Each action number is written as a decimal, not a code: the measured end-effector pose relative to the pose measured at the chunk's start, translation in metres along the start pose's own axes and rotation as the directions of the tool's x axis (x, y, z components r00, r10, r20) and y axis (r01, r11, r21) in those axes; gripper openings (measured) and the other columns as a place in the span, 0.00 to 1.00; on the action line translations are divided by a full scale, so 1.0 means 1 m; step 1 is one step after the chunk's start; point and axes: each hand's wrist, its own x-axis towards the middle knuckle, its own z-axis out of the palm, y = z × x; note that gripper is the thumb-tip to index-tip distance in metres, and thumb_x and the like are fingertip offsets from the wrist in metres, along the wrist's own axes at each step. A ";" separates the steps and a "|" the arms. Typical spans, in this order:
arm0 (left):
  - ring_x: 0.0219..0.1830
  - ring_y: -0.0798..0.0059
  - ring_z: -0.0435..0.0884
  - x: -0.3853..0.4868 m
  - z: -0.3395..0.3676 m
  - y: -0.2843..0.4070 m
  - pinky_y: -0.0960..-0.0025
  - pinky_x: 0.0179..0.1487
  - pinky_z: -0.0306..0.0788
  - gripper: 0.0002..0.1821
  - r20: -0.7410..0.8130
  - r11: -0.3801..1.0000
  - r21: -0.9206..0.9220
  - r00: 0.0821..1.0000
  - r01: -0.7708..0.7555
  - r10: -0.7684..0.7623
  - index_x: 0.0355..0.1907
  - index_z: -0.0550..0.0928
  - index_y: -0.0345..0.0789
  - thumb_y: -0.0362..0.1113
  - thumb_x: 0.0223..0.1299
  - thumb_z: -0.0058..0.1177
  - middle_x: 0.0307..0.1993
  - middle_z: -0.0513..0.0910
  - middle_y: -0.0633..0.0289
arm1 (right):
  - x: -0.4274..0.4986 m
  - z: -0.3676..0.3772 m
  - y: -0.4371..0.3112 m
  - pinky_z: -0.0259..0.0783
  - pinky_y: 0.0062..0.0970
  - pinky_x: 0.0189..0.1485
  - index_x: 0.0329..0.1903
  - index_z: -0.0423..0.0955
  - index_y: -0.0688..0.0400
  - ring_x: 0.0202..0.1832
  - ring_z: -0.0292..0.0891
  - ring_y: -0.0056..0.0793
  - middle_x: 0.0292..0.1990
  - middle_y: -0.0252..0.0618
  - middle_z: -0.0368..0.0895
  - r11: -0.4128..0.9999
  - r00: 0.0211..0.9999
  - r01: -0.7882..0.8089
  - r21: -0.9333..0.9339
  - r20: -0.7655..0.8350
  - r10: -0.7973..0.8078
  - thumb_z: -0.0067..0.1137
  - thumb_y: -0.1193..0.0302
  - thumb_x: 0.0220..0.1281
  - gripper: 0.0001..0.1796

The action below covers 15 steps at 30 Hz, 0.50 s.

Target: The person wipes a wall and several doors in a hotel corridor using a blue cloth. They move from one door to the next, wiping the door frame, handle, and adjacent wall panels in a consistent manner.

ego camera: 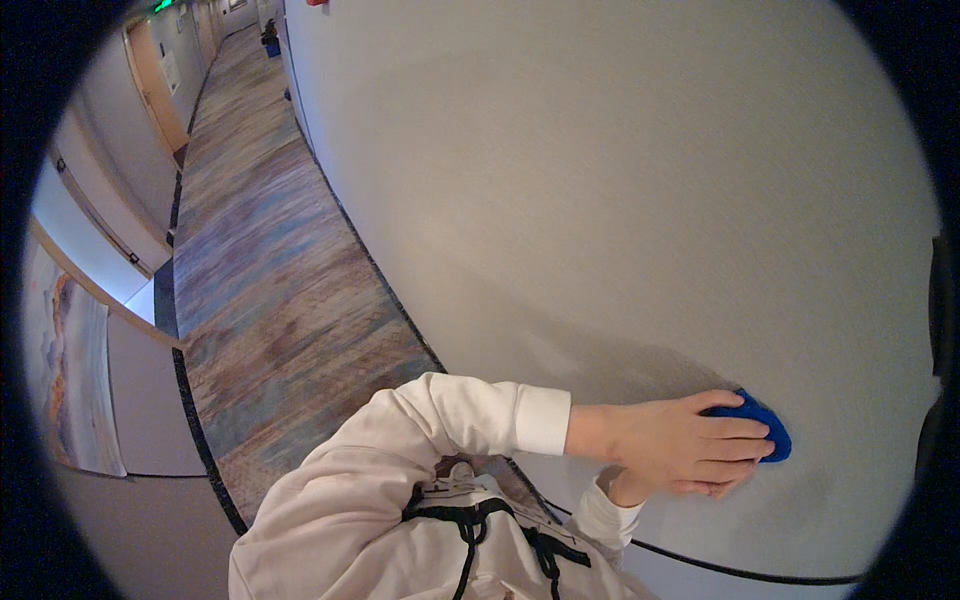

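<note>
My left hand (pixel 675 441) reaches across from the left in a white sleeve, its back towards me and its fingers pointing right. Its fingers lie over a bunched blue cloth (pixel 774 435), pressing it against the pale textured wall (pixel 600 195). The cloth shows beyond the fingertips and between the upper fingers. Beneath the left hand comes my right hand (pixel 628 486), with only the wrist area plain to see. Its fingers are mostly hidden, so its grip on the cloth is unclear.
A patterned carpet (pixel 285 277) runs along a corridor beside the wall, bordered by a dark strip. Across it are a wooden door (pixel 154 90), a bright doorway (pixel 97 225) and a painting (pixel 79 382). Farther down stands a plant in a blue pot (pixel 271 48).
</note>
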 end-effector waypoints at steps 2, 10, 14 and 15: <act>0.57 0.68 0.67 -0.009 -0.029 -0.010 0.55 0.61 0.57 0.14 -0.044 1.000 0.029 0.999 0.000 0.002 0.41 0.76 0.38 0.44 0.57 0.45 0.52 0.72 0.62 | -0.011 -0.006 -0.025 0.54 0.37 0.58 0.56 0.65 0.61 0.56 0.62 0.35 0.54 0.41 0.69 0.999 1.000 0.028 0.038 0.013 -0.028 0.48 0.56 0.62 0.26; 0.63 0.64 0.62 -0.044 -0.168 -0.056 0.50 0.62 0.51 0.20 0.117 0.983 0.176 0.991 0.044 -0.065 0.53 0.71 0.42 0.47 0.64 0.33 0.62 0.65 0.60 | -0.038 -0.033 -0.119 0.53 0.35 0.57 0.56 0.65 0.60 0.55 0.62 0.34 0.52 0.41 0.70 0.951 0.987 0.145 0.273 0.027 -0.158 0.47 0.54 0.62 0.27; 0.64 0.62 0.60 -0.072 -0.182 -0.067 0.50 0.62 0.50 0.23 0.100 0.929 0.297 0.960 0.221 -0.261 0.55 0.70 0.40 0.49 0.65 0.32 0.62 0.64 0.56 | -0.044 -0.018 -0.133 0.53 0.34 0.56 0.56 0.65 0.60 0.54 0.62 0.33 0.51 0.40 0.71 0.840 0.967 0.216 0.498 0.010 -0.255 0.46 0.53 0.62 0.27; 0.64 0.61 0.60 -0.078 -0.180 -0.068 0.51 0.62 0.50 0.23 0.064 0.905 0.319 0.946 0.282 -0.317 0.55 0.70 0.40 0.50 0.65 0.32 0.62 0.64 0.55 | -0.045 -0.013 -0.135 0.53 0.34 0.55 0.56 0.65 0.59 0.54 0.62 0.33 0.51 0.40 0.71 0.787 0.958 0.236 0.570 -0.001 -0.286 0.46 0.53 0.62 0.27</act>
